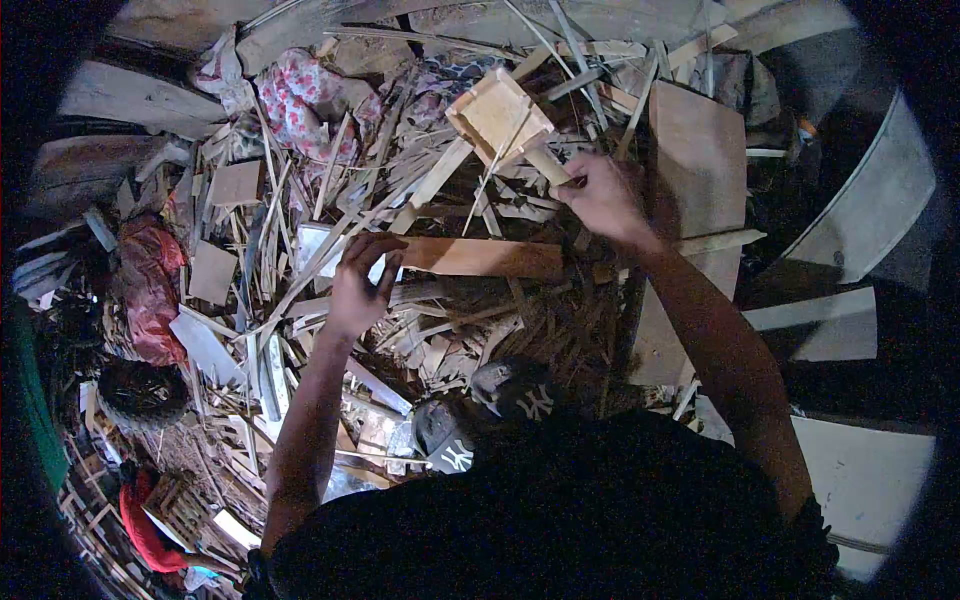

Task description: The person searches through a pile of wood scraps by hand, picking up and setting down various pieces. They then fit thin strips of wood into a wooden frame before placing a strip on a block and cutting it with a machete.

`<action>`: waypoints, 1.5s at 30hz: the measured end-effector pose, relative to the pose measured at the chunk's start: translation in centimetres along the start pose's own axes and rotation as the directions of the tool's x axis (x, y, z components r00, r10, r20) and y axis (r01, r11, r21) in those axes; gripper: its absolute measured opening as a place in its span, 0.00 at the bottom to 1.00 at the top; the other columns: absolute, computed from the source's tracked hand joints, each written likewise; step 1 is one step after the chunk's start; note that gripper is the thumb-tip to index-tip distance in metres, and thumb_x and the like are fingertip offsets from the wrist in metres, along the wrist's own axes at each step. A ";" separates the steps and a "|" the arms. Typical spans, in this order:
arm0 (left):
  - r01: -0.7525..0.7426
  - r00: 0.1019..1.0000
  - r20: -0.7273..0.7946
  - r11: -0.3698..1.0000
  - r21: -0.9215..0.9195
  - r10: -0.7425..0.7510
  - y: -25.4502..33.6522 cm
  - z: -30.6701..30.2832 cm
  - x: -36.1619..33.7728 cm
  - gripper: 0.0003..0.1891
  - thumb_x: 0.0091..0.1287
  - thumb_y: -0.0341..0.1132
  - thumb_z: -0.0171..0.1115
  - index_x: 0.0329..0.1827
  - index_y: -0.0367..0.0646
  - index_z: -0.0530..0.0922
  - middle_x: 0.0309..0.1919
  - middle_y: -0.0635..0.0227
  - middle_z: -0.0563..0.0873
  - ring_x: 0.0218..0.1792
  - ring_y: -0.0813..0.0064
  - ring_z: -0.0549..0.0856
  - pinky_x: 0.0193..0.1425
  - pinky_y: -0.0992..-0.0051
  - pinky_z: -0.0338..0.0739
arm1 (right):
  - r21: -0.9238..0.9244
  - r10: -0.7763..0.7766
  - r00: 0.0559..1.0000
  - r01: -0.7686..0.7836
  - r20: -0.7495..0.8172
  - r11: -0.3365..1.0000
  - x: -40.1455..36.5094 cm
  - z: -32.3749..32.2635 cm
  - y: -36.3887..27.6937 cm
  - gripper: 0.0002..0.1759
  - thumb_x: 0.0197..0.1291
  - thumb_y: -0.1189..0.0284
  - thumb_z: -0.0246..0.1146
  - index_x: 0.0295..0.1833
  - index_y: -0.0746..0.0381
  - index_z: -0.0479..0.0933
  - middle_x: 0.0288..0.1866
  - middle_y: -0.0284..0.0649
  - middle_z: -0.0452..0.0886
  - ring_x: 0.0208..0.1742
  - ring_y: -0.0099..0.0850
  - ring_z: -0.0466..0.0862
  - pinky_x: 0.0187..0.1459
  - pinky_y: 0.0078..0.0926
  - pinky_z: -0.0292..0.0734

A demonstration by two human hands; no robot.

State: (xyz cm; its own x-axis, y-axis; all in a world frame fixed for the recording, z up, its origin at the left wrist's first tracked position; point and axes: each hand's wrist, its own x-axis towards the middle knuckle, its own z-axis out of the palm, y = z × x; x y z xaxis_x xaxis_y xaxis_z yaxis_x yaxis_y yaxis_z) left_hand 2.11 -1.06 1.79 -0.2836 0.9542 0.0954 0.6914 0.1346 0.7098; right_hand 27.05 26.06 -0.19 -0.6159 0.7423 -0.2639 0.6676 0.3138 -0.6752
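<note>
Your left hand (358,285) curls its fingers around the plank (480,257) end, atop the scrap pile (250,200). Your right hand (600,195) clamps the handled wooden block (497,112). Tug hard and loose slats could slide, or splinters bite.

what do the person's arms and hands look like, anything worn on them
Both forearms are bare, with no sleeve showing below the elbows. The left hand and right hand wear no gloves, and no watch or band shows at the wrists. A black top covers the torso.
</note>
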 end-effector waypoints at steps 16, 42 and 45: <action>0.015 1.000 -0.024 0.999 0.047 -0.014 -0.7 -0.1 -0.5 0.11 0.65 0.23 0.63 0.49 0.39 0.82 0.48 0.54 0.85 0.53 0.53 0.83 0.59 0.61 0.77 | -0.213 0.018 0.932 0.064 0.362 0.975 -0.7 -3.7 -9.3 0.18 0.56 0.65 0.72 0.41 0.71 0.83 0.39 0.52 0.86 0.38 0.39 0.88 0.42 0.37 0.81; 0.324 0.901 -0.020 0.701 -0.635 -0.434 1.5 -2.9 3.4 0.16 0.77 0.38 0.60 0.55 0.32 0.80 0.43 0.62 0.88 0.43 0.75 0.86 0.53 0.73 0.80 | 0.598 -0.235 0.777 -0.217 0.584 0.771 -1.4 -2.2 -9.4 0.07 0.74 0.74 0.57 0.53 0.64 0.71 0.39 0.42 0.84 0.31 0.29 0.85 0.32 0.28 0.83; 0.296 0.876 -0.045 0.610 -0.735 -0.480 2.7 -3.0 5.0 0.17 0.75 0.39 0.62 0.54 0.32 0.81 0.42 0.61 0.88 0.41 0.74 0.87 0.49 0.73 0.82 | 0.579 -0.256 0.750 -0.201 0.609 0.791 -1.7 -1.5 -9.5 0.06 0.74 0.75 0.57 0.51 0.65 0.72 0.38 0.43 0.84 0.30 0.29 0.85 0.32 0.28 0.84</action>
State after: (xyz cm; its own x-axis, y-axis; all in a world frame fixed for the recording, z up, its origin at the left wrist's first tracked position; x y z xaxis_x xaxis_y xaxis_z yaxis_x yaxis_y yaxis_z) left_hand 0.57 3.25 6.23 -0.6104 0.7592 -0.2257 -0.1507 0.1684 0.9741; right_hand 22.39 22.73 7.72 -0.8878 0.1161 -0.4453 0.4092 -0.2433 -0.8794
